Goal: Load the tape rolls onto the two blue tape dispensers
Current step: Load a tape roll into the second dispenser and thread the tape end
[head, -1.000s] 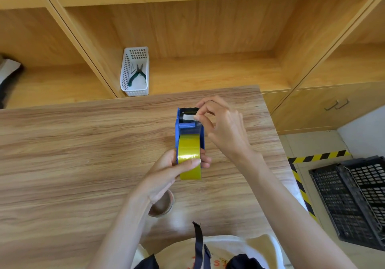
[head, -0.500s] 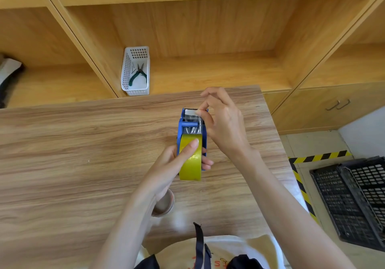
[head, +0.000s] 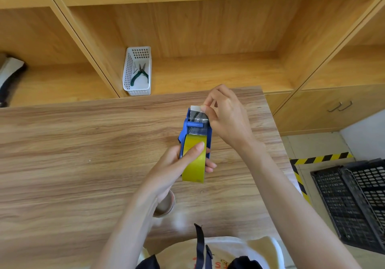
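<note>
Now the left hand grips the blue tape dispenser above the wooden table, thumb pressing on the yellow tape roll. The right hand pinches the loose tape end at the cutter. If the pinch slips, this end probably springs back and sticks to the roll; a crooked pull may wrinkle it.

Your left hand covers the near left side of the blue tape dispenser, and your forearm hides most of the second tape roll at 6 o'clock. You can't make out the dark object cut off at 9 o'clock. The black crate runs off the frame at 4 o'clock.
</note>
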A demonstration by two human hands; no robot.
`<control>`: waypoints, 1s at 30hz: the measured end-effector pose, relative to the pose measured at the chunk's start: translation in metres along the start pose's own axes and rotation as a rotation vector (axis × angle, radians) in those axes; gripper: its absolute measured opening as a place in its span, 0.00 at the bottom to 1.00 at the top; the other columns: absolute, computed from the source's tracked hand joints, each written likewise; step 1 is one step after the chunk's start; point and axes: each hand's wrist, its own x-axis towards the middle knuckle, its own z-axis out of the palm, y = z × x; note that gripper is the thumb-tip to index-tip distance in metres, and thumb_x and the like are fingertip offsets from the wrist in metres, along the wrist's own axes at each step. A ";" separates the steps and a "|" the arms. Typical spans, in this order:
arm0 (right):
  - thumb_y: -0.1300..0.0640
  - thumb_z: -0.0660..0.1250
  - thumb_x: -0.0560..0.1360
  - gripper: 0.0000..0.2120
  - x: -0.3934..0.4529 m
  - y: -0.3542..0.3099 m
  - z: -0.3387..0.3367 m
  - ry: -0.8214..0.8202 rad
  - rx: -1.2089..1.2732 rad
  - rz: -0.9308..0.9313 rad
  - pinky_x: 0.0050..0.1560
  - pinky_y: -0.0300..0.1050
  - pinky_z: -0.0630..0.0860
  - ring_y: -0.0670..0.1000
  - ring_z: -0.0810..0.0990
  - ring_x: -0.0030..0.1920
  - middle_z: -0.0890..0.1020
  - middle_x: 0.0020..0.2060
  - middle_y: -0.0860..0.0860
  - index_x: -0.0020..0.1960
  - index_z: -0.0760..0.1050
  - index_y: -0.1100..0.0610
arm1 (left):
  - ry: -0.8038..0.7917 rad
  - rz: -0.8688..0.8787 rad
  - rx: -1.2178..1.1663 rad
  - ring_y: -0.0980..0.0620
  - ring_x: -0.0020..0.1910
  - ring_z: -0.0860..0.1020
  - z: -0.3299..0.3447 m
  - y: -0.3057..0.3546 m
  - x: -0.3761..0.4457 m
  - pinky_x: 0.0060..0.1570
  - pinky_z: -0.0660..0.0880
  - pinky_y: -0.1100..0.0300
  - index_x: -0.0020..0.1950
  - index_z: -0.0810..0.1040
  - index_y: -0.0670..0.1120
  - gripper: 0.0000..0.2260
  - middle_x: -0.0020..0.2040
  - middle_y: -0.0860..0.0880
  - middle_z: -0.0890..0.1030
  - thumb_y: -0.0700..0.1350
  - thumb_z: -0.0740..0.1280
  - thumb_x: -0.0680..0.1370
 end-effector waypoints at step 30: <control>0.47 0.66 0.79 0.11 0.009 0.007 -0.012 -0.282 -0.031 -0.097 0.36 0.44 0.67 0.49 0.75 0.47 0.77 0.46 0.44 0.43 0.71 0.52 | -0.038 -0.033 -0.005 0.47 0.47 0.86 0.000 -0.002 -0.004 0.47 0.80 0.58 0.58 0.81 0.41 0.23 0.47 0.41 0.87 0.59 0.63 0.76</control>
